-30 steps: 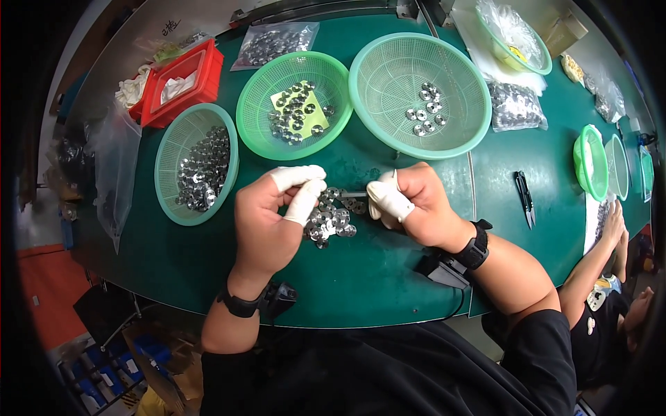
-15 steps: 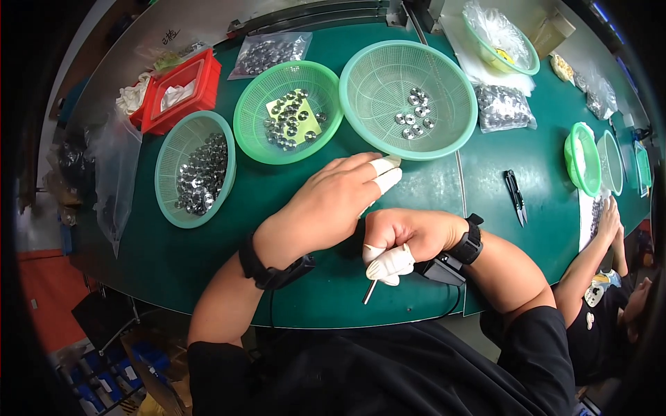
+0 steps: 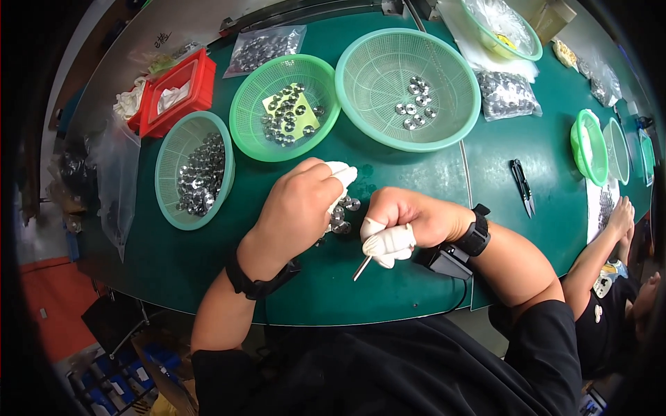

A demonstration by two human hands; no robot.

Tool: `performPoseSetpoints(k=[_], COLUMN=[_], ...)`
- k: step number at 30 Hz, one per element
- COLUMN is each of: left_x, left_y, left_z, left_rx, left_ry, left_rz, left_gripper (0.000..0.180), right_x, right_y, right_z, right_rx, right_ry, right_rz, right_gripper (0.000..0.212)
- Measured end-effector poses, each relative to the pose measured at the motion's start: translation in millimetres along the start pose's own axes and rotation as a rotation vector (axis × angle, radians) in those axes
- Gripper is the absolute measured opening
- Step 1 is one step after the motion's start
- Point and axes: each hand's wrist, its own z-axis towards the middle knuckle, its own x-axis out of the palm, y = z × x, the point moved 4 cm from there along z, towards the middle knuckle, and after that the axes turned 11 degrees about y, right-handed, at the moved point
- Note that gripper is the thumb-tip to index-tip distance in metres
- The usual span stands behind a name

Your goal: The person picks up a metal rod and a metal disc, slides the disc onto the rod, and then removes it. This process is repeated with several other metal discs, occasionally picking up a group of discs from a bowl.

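My left hand (image 3: pixel 295 206), with white finger covers on its fingertips, curls its fingers around a cluster of small shiny round metal parts (image 3: pixel 340 216) with holes in their middles. Some of them show past the fingers; how many are gripped and how many lie on the table is hidden. To the right of it, my right hand (image 3: pixel 399 225), also in white finger covers, is closed in a fist around a thin metal rod (image 3: pixel 361 267). The rod's end points down toward the table's near edge.
Three green mesh baskets with similar metal parts stand beyond my hands: left (image 3: pixel 230 170), middle (image 3: pixel 239 132) and right (image 3: pixel 465 128). Behind the left one is a red bin (image 3: pixel 201 83). Black snips (image 3: pixel 522 187) lie at right. A co-worker's hands (image 3: pixel 622 220) are at far right.
My left hand has drawn back from beside the right basket, toward me and left; its fingers have curled and metal parts now show by them. My right hand has shifted slightly away from me.
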Motion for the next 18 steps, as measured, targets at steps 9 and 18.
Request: performPoseSetpoints(k=[9, 18], left_x=[1.3, -0.6], left_y=[-12.1, -4.9], left_z=[9.6, 1.0], left_rx=[-0.097, -0.081], left_ry=[0.122, -0.055], left_rz=[0.220, 0.070], left_gripper=[0.032, 0.039], right_x=[-5.0, -11.4], right_y=[5.3, 5.1], right_z=[-0.7, -4.4], right_rx=[-0.131, -0.270], right_ry=[-0.182, -0.431], right_rz=[0.071, 0.018], right_gripper=[0.039, 0.032])
